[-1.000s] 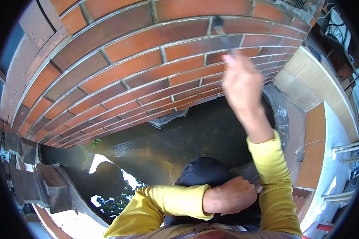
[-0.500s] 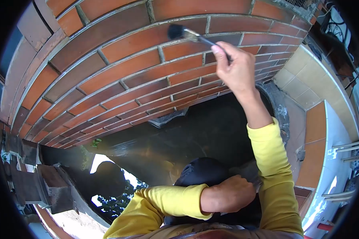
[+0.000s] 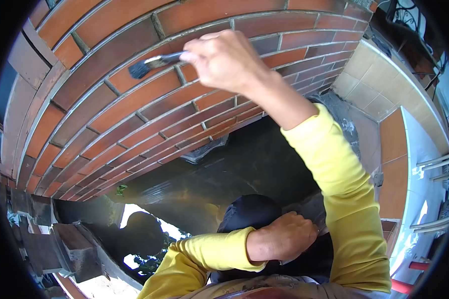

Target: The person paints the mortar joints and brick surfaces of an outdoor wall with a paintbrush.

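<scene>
My right hand (image 3: 222,60) is closed round the handle of a paintbrush (image 3: 154,62). Its dark bristles lie against the red brick wall (image 3: 149,94), pointing left, at a row in the upper part of it. My left hand (image 3: 284,236) is curled into a fist low in the view, above the dark cloth over my knee (image 3: 249,212). A sliver of something greyish shows under that fist, but I cannot tell what it is.
Dark pond water (image 3: 254,149) lies below the wall, with a grey rock (image 3: 204,149) at its foot. A tiled ledge (image 3: 394,139) borders the right side. Stacked dark blocks (image 3: 75,244) stand at lower left, and a wooden frame (image 3: 35,99) edges the wall.
My right hand has swept the paintbrush left and slightly down along the bricks. The left fist has stayed in about the same place, and the whole view has shifted a little.
</scene>
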Demonstrator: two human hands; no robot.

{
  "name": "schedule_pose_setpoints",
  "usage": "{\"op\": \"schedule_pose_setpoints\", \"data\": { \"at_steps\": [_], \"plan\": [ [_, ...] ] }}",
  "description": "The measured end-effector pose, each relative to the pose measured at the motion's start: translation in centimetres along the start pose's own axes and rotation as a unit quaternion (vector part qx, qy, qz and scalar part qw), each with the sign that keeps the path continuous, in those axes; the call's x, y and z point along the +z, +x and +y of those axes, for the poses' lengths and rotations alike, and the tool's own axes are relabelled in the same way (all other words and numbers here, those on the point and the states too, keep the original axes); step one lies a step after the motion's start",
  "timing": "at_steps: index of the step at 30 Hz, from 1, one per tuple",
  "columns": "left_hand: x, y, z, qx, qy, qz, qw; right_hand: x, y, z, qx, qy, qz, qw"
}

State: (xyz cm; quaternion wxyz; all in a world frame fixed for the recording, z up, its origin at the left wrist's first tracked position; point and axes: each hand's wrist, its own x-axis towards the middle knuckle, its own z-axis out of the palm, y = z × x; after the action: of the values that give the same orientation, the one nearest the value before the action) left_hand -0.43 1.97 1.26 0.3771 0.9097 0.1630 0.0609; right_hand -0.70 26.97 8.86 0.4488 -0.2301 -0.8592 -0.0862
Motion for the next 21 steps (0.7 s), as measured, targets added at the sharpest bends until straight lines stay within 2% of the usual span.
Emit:
{"op": "schedule_pose_setpoints", "data": {
  "at_steps": [3, 7, 8, 12, 14, 17, 19, 21],
  "plan": [
    [0.7, -0.4, -0.2, 0.01, 0.026, 0.046, 0.999, -4.4, -1.5, 4.2, 0.047, -0.004, 0.009, 0.999],
    [0.7, -0.1, -0.2, 0.033, 0.008, 0.04, 0.999, -9.2, -3.6, 8.3, 0.227, -0.057, -0.024, 0.972],
    [0.4, 0.1, 0.0, 0.029, 0.008, 0.027, 0.999, -9.7, -4.3, 9.4, 0.229, -0.059, -0.016, 0.971],
    [1.3, 0.5, 0.1, 0.041, 0.015, 0.039, 0.998, -13.3, -6.6, 8.7, 0.27, -0.104, 0.019, 0.957],
    [1.1, 0.6, 0.4, 0.034, 0.023, 0.014, 0.999, -14.5, -9.1, 7.1, 0.271, -0.104, 0.05, 0.956],
    [0.7, 0.5, 0.5, 0.037, 0.025, -0.002, 0.999, -13.8, -12.3, 4.3, 0.38, -0.083, 0.148, 0.909],
    [0.8, 0.6, 0.5, 0.031, 0.024, -0.011, 0.999, -11.5, -12.6, 3.9, 0.271, -0.192, 0.167, 0.928],
    [1.2, 0.9, 0.5, 0.015, 0.024, -0.027, 0.999, -7.5, -10.7, 1.3, 0.246, -0.168, 0.068, 0.952]
  ]
}}
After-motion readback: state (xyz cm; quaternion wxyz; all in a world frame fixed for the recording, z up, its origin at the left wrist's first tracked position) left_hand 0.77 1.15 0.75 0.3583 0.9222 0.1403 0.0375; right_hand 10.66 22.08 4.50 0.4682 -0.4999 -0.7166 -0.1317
